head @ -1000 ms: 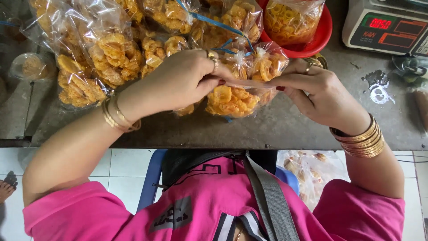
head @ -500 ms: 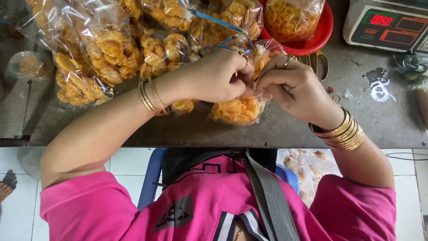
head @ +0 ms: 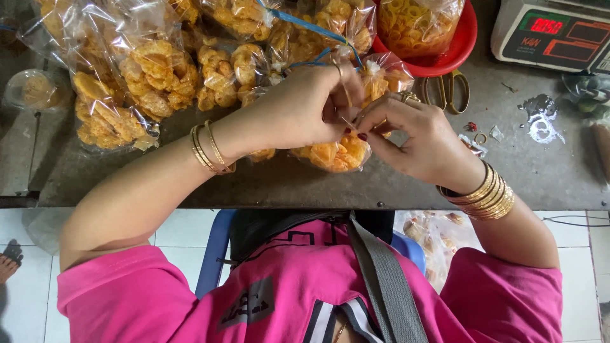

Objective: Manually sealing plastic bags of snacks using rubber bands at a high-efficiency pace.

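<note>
A small clear bag of orange fried snacks [head: 340, 154] rests at the near edge of the grey table [head: 267, 184]. My left hand [head: 305, 108] and my right hand [head: 416, 136] meet over its top, both pinching the gathered neck of the bag between fingertips. A thin rubber band looks stretched between the fingers, though it is hard to make out. Gold bangles ring both wrists. The neck of the bag is mostly hidden under my fingers.
Several tied snack bags [head: 146, 76] are heaped at the back left, with a blue string [head: 305, 25] across them. A red bowl [head: 467, 38] holds another bag. Scissors [head: 448, 89] lie beside it. A digital scale [head: 553, 32] stands at the back right.
My hands, apart on the bag's neck a second ago, have drawn together over it. The left hand slid right and now covers the bag's top.
</note>
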